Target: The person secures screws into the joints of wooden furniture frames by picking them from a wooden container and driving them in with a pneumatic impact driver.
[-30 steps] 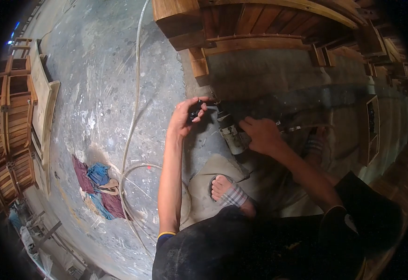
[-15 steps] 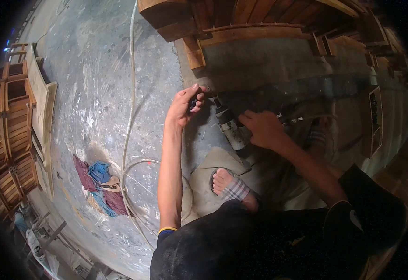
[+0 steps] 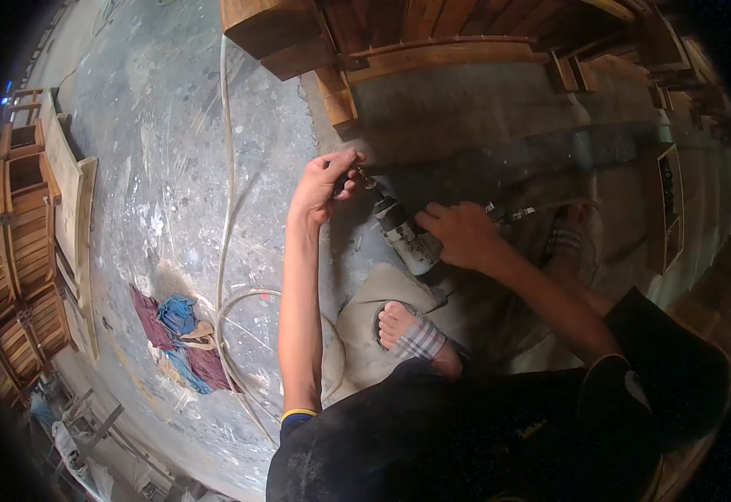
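Observation:
My right hand point(image 3: 463, 236) is wrapped round the handle of an air drill point(image 3: 407, 241), a worn grey-and-black tool with a thin bit pointing up and left. Close to the bit's tip is my left hand point(image 3: 325, 188), its fingers curled and thumb pressed to the forefinger. Something small and dark shows in that palm, too hidden to name. Behind the right hand, a metal hose coupling point(image 3: 519, 215) joins a pale air hose.
Wooden furniture point(image 3: 457, 58) stands ahead, one leg point(image 3: 337, 102) near my left hand. A long hose point(image 3: 228, 167) loops over the grey floor beside crumpled rags point(image 3: 183, 335). An open wooden box point(image 3: 671, 209) lies right. My foot point(image 3: 399, 325) rests on cloth.
The air drill has moved left, bringing its bit nearer my left fingertips. My left hand keeps its curled grip. The whole view has shifted slightly.

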{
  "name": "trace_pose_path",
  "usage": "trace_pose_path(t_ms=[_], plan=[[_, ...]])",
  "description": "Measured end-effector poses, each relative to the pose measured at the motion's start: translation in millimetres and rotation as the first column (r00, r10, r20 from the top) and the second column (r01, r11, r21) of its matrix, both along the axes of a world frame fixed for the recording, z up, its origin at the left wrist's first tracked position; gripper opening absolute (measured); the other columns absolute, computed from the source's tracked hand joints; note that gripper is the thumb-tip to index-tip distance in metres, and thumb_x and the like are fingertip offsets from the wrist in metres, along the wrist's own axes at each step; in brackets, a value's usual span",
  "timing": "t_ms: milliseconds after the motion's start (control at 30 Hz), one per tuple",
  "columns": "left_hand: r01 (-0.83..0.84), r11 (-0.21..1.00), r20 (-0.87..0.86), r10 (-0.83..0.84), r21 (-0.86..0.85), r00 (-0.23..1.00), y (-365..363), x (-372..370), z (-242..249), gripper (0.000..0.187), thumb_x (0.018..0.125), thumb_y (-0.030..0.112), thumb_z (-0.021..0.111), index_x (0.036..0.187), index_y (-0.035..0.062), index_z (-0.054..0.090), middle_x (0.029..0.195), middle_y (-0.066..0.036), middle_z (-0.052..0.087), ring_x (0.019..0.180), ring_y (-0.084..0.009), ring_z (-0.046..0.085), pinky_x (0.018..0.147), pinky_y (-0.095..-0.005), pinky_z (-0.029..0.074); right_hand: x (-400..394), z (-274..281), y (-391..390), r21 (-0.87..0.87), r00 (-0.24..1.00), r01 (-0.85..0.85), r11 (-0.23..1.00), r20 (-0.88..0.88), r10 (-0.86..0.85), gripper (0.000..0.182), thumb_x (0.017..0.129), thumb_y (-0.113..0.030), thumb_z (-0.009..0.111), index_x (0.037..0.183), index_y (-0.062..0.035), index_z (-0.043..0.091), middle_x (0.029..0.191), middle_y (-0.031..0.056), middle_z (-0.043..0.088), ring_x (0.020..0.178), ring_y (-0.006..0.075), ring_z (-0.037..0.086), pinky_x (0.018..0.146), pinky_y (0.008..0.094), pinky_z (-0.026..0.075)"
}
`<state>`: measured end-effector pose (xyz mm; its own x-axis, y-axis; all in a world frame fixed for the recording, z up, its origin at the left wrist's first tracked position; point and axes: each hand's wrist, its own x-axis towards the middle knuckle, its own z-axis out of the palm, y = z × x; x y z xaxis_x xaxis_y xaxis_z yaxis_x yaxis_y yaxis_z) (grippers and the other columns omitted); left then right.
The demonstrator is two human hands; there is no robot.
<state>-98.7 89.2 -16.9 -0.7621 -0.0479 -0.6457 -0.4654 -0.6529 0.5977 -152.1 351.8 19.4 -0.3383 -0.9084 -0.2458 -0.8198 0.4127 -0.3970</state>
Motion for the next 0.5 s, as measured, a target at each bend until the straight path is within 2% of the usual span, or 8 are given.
trace_pose_path(t_ms=[167, 200, 267, 367, 433, 500], plan=[[0.089, 0.962, 0.109, -0.063, -0.258, 0.992, 2, -2, 13, 0.025, 0.088, 0.027, 0.066, 0.092, 0.0026, 0.065, 0.068, 0.002, 0.054, 0.054, -0.0058, 0.048, 0.041, -0.0185, 0.032, -1, 4, -3, 0.031, 1.0, 0.0, 1.0, 0.023, -0.001, 0.053, 0.056, -0.013, 0.069, 0.108, -0.0118, 0.058, 0.092, 0.0054, 0.058, 0.075, 0.0271, 0.063, 0.063, 0.0392, 0.05], [0.086, 0.962, 0.108, -0.06, -0.258, 0.992, 2, -2, 12, 0.025, 0.088, 0.027, 0.066, 0.092, 0.0026, 0.065, 0.068, 0.002, 0.054, 0.054, -0.0058, 0.048, 0.041, -0.0185, 0.032, -1, 4, -3, 0.032, 1.0, 0.003, 0.999, 0.028, -0.004, 0.054, 0.056, -0.013, 0.069, 0.109, -0.0115, 0.059, 0.093, 0.0056, 0.058, 0.075, 0.0275, 0.063, 0.063, 0.0396, 0.05], [0.119, 0.92, 0.066, -0.101, -0.374, 0.993, 3, -2, 11, 0.024, 0.087, 0.027, 0.067, 0.088, 0.0029, 0.066, 0.066, 0.002, 0.055, 0.052, -0.0063, 0.048, 0.043, -0.0201, 0.032, 0, 5, -4, 0.034, 0.999, 0.003, 0.999, 0.034, -0.004, 0.054, 0.056, -0.013, 0.069, 0.11, -0.0113, 0.059, 0.093, 0.0057, 0.059, 0.075, 0.0278, 0.063, 0.063, 0.04, 0.05], [0.136, 0.892, 0.003, -0.15, -0.431, 0.989, 1, -4, 8, 0.025, 0.087, 0.027, 0.067, 0.086, 0.002, 0.066, 0.064, 0.001, 0.055, 0.051, -0.0065, 0.047, 0.043, -0.0211, 0.031, -1, 8, -6, 0.021, 0.998, 0.014, 1.0, 0.054, -0.016, 0.057, 0.056, -0.014, 0.069, 0.112, -0.0105, 0.059, 0.094, 0.0064, 0.059, 0.076, 0.0288, 0.063, 0.063, 0.0411, 0.05], [0.126, 0.891, -0.002, -0.141, -0.435, 0.99, 2, -8, 10, 0.026, 0.087, 0.027, 0.067, 0.086, 0.0016, 0.066, 0.063, 0.001, 0.055, 0.05, -0.0064, 0.046, 0.043, -0.0212, 0.03, -2, 13, -10, 0.035, 0.998, 0.015, 0.999, 0.068, -0.017, 0.057, 0.061, -0.013, 0.071, 0.116, -0.0084, 0.06, 0.095, 0.0111, 0.061, 0.078, 0.0291, 0.065, 0.064, 0.0412, 0.052], [0.118, 0.891, -0.008, -0.135, -0.438, 0.991, 2, -12, 12, 0.026, 0.087, 0.027, 0.067, 0.085, 0.0012, 0.066, 0.062, 0.001, 0.055, 0.049, -0.0062, 0.046, 0.042, -0.0213, 0.03, -3, 14, -13, 0.042, 0.997, 0.029, 0.999, 0.063, -0.032, 0.057, 0.061, -0.013, 0.072, 0.116, -0.0084, 0.06, 0.095, 0.011, 0.061, 0.077, 0.0295, 0.065, 0.064, 0.0413, 0.052]])
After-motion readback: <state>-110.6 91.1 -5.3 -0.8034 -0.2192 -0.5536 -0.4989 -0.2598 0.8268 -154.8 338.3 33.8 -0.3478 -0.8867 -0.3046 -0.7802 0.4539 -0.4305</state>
